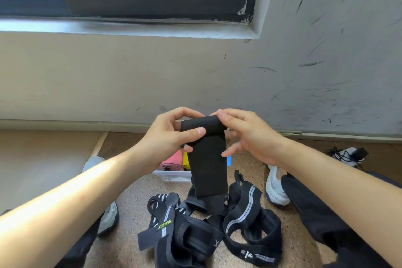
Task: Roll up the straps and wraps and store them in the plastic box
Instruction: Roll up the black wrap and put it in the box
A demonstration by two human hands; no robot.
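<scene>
In the head view, the black wrap (206, 165) is held up between both hands, in front of the wall. Its top end is rolled into a short tube. This tube lies at 3 o'clock of the left hand (171, 135) and at 9 o'clock of the right hand (245, 135). The left thumb presses on the front of the tube and the left fingers curl over its top, so this hand is clamped on it. The right fingers curl around the other end of the tube and grip it too. The loose part of the wrap hangs toward 6 o'clock and reaches the pile (206, 230) of black straps on the floor.

The box (174, 176) stands at 6 o'clock of the left hand, partly behind the wrap, with a pink roll (173, 160) and a yellow roll (186, 162) inside.

One strap in the pile has a label (164, 223) reading "KUEYING" (yellow-green letters). A white print (257, 255) at 5 o'clock of the pile is too small to read.
</scene>
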